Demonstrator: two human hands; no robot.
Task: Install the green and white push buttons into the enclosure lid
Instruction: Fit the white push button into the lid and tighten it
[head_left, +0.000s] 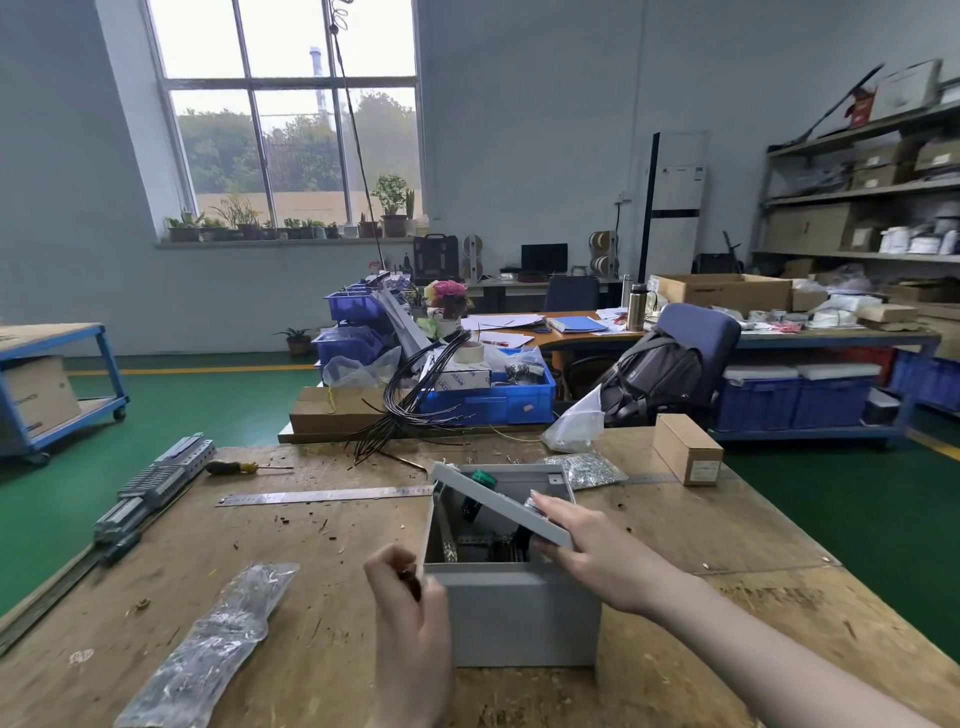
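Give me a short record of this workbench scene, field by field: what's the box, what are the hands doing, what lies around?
box: grey metal enclosure on the wooden table, lid tilted half open
green button: shows above the lid's far edge
right hand: grips the lid's near right edge
left hand: fingers curled round a small dark part, beside the box's left corner
left of box: steel ruler, screwdriver, plastic bag
right of box: small cardboard box
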